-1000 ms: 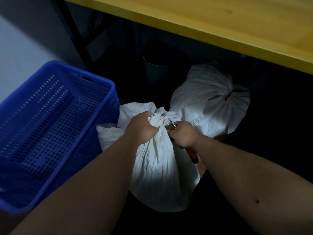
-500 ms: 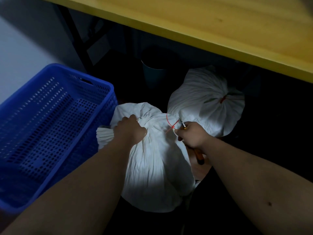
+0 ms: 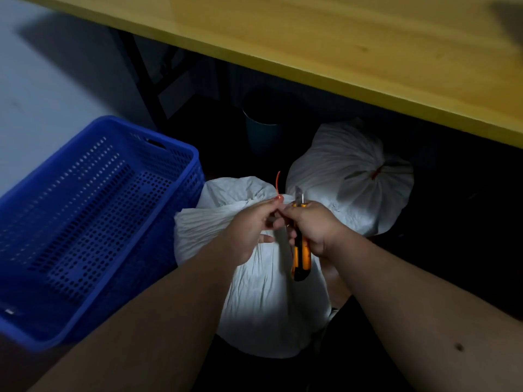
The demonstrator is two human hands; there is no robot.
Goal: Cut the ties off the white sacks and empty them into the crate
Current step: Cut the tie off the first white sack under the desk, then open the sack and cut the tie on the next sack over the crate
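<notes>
While left hand (image 3: 249,227) pinches the red tie (image 3: 278,182) above near sack (image 3: 263,278), right hand (image 3: 314,227) is clamped on knife (image 3: 301,250), blade up beside left fingertips (image 3: 276,200): a slip risks a nick. Far sack (image 3: 345,179) tied; crate (image 3: 93,222) left.

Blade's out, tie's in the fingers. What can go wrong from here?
1. The orange utility knife in the right hand has its blade exposed close to the left hand pinching the red tie: a slip could cut fingers.
2. The blade could slash the near white sack, spilling contents outside the blue perforated plastic crate.
</notes>
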